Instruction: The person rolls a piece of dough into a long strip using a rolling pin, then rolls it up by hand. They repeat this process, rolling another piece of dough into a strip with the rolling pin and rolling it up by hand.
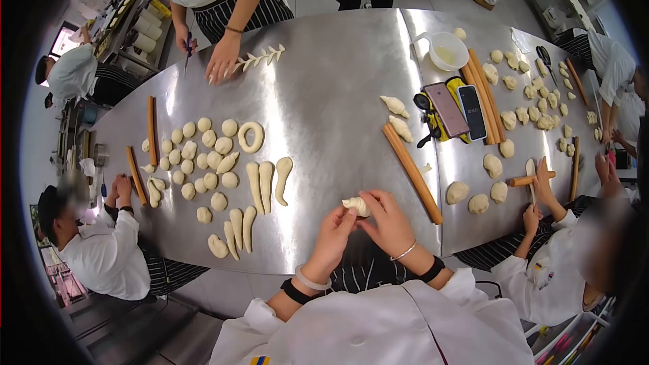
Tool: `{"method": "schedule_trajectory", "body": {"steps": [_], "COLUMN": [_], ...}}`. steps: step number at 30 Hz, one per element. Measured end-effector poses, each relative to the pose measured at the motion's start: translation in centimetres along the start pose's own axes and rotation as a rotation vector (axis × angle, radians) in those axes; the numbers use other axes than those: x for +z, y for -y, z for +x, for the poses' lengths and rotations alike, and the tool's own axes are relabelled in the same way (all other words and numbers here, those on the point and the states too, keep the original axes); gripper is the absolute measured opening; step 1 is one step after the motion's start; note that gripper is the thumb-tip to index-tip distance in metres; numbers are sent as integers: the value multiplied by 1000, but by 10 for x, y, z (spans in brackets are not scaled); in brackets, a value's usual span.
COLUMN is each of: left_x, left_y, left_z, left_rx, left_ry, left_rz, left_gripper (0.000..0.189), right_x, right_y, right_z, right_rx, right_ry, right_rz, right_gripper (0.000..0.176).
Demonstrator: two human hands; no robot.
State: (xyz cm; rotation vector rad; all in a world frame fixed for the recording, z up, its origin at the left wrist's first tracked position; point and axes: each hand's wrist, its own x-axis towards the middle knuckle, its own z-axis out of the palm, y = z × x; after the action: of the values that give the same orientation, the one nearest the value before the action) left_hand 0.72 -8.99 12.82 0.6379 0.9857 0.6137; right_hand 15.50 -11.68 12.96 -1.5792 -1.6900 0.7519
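Note:
Between my two hands, just above the table's near edge, is a small rolled piece of dough [357, 207] with spiral ridges, like a little croissant. My left hand [330, 238] pinches its left side with thumb and fingers. On its other side, my right hand [389, 224] has its fingers closed round the dough. Two similar shaped rolls [394, 105] lie farther off to the right, beside a wooden rolling pin [412, 174]. Left of my hands, several long tapered dough strips [266, 186] rest on the steel table [331, 108].
Many dough balls [210, 180] and a dough ring [251, 137] lie leftward. Two phones [472, 111], more rolling pins [485, 98] and a white bowl [447, 51] are on the right. Across the table, a person holds scissors [188, 53] by a leaf-like dough strip [262, 57]. Co-workers stand at both sides.

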Motion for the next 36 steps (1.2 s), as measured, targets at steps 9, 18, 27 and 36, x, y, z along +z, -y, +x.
{"method": "schedule_trajectory", "body": {"steps": [9, 18, 27, 36], "left_x": [1, 9, -1, -4], "left_y": [-43, -60, -32, -32], "left_z": [60, 76, 145, 203], "left_rx": [-53, -43, 89, 120], "left_ry": [29, 93, 14, 8], "left_rz": [123, 133, -94, 91], "left_gripper": [40, 44, 38, 35], "right_x": [-11, -6, 24, 25], "right_y": [-25, -47, -89, -107], "right_z": [61, 86, 100, 128], "right_rx": [188, 70, 420, 288], "right_ry": [-161, -276, -305, -270], "right_rz": [187, 48, 767, 46], "right_gripper": [47, 44, 38, 38]}}
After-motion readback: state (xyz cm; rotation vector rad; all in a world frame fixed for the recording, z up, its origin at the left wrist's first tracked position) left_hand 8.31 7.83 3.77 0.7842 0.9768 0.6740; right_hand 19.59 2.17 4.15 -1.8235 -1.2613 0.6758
